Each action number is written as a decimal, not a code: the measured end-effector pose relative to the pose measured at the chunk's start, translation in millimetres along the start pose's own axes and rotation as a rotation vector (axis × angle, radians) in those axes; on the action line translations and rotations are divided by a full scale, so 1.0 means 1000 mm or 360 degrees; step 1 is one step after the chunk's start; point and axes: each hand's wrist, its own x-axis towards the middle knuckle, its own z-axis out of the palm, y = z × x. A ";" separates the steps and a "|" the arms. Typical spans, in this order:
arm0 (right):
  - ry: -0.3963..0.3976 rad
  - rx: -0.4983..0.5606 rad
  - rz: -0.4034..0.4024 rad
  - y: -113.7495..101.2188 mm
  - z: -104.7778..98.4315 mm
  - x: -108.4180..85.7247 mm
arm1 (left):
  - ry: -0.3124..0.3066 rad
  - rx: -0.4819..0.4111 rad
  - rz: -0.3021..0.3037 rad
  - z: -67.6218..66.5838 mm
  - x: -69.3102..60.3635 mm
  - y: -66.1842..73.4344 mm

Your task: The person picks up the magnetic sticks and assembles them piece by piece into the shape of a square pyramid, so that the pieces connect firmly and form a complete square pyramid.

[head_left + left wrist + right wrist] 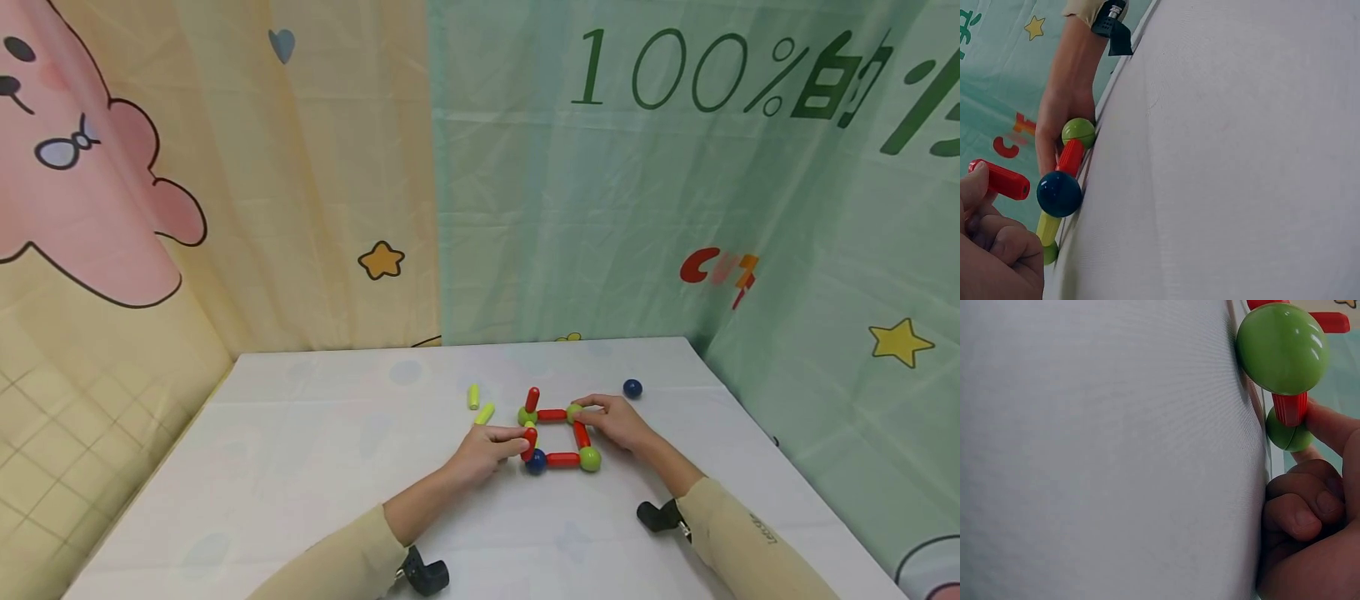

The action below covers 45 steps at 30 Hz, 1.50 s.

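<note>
A square frame of rods and balls lies on the table. Its red rods (562,460) join a blue ball (536,462), a front-right green ball (590,459) and two rear green balls; a yellow-green rod (1048,229) forms the left side. One red rod (532,399) stands up from the rear-left green ball (527,416). My left hand (486,451) pinches a loose red rod (1005,181) over the blue ball, with a small gap visible in the left wrist view. At the rear-right green ball (1289,429), my right hand (617,421) grips with thumb and fingers.
Two yellow-green rods (473,397) lie behind and left of the frame. A spare dark blue ball (632,388) sits toward the table's back right. Printed curtains (337,183) hang along the back and sides of the white table (300,467).
</note>
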 end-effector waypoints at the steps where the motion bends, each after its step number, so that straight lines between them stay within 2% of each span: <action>1: -0.0002 -0.0004 -0.0007 0.000 0.000 0.000 | -0.0001 -0.0015 -0.0006 0.002 0.000 0.000; 13: 0.0025 -0.0012 -0.0004 -0.002 0.001 -0.001 | -0.0005 -0.0156 -0.0013 0.017 0.005 -0.003; 18: 0.0018 0.0000 0.0014 -0.001 0.001 -0.002 | -0.0016 -0.0183 -0.0043 0.018 0.004 -0.004; 28: 0.0023 0.0001 0.0011 -0.002 0.001 -0.002 | 0.0041 -0.0242 -0.0072 0.016 0.006 -0.006; 34: 0.0015 -0.0005 0.0027 -0.003 0.001 -0.003 | 0.0072 -0.0207 -0.0061 0.016 0.006 -0.008; 40: 0.0018 -0.0014 0.0026 -0.002 0.001 -0.002 | 0.0064 -0.0218 -0.0065 0.017 0.006 -0.010; 45: 0.0008 -0.0008 0.0036 -0.002 0.001 -0.002 | 0.0110 -0.0105 -0.0004 0.021 0.007 -0.010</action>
